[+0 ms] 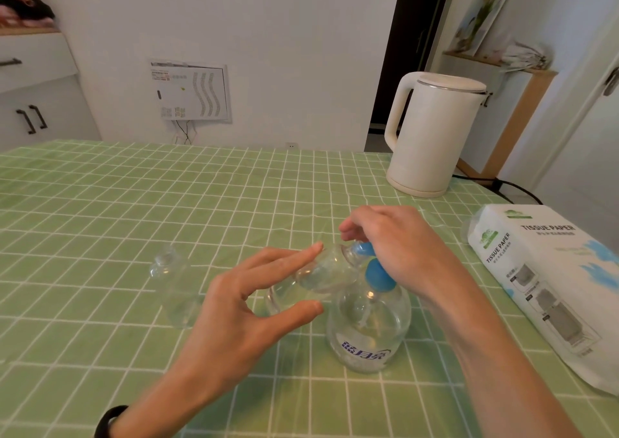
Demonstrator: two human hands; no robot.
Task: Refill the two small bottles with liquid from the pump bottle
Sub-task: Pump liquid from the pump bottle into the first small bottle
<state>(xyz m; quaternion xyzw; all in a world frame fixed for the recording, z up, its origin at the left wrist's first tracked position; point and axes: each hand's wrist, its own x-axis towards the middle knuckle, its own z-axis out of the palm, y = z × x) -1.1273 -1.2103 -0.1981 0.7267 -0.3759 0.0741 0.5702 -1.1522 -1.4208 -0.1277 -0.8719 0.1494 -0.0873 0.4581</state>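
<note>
The fingers [296, 256] of the left hand [248, 313] pinched a small bottle [326, 275] between thumb and forefinger. They held it tilted above the tabletop [100, 203], with its neck up against the blue spout [363, 249]. The right hand [402, 253] lay over the top of the pump bottle [368, 333], its fingers [351, 228] curled down round the pump head.

That hand hid most of the head, leaving only the spout tip and the blue collar [380, 278] in sight. Whether the head was pushed down could not be told. The held bottle's clear wall blurred into the cloth behind it, so its fill level could not be made out. It was also unclear whether its mouth touched the spout.

The pump bottle stood upright below the right hand. It was clear and round-shouldered, with a dip tube showing inside and blue characters printed low on its front. A second small bottle [170, 283], equally clear and faint, stood upright to the left, well apart from both hands.

A green checked cloth covered the tabletop and lay open to the left and beyond the hands. On the right, a white kettle [432, 136] stood near the far edge. A tissue paper pack [542, 286] lay near the right forearm, cut off by the frame's right side. A black wristband [107, 421] was cut off at the bottom.
</note>
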